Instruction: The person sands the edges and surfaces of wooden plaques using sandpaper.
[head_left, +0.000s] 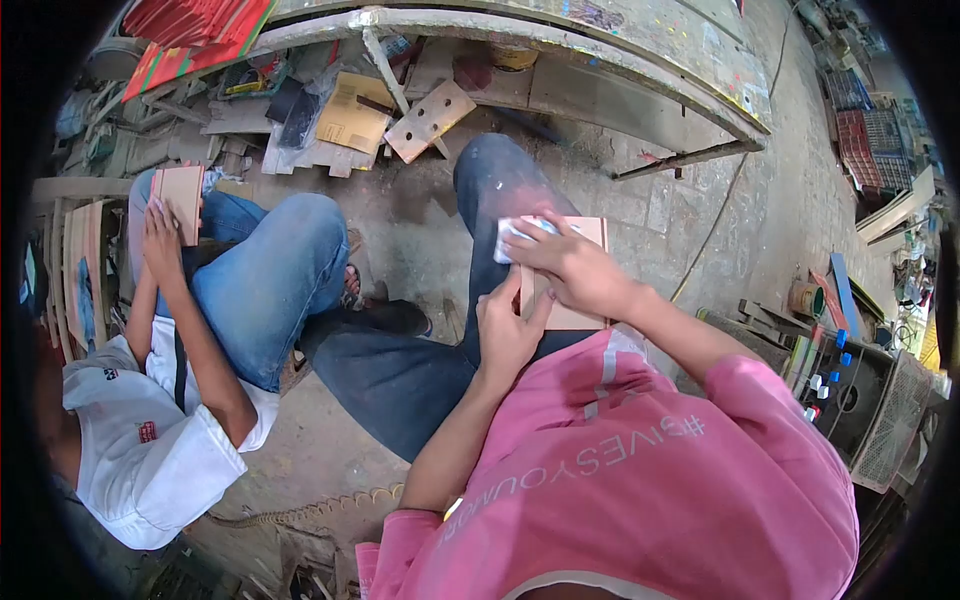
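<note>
A flat, light-brown wooden board [590, 234] with a reddish line along its side rests over my lap and thigh. My left hand [510, 328] grips the board's near-left edge, its thumb and fingers curled around it. Lying across the top of the board is my right hand [572, 262], fingers closed over a crumpled white rag [508, 243] with bluish marks. The rag reaches the board's far-left corner, and part of it is hidden beneath those fingers.
To my left a seated person in a white shirt [150, 440] holds a similar board [180, 203]. A paint-spattered table [650, 50] stands ahead, with wood scraps and cardboard [352, 122] underneath. Red sheets [195, 50] lie at far left. Crates [870, 135] and clutter line the right.
</note>
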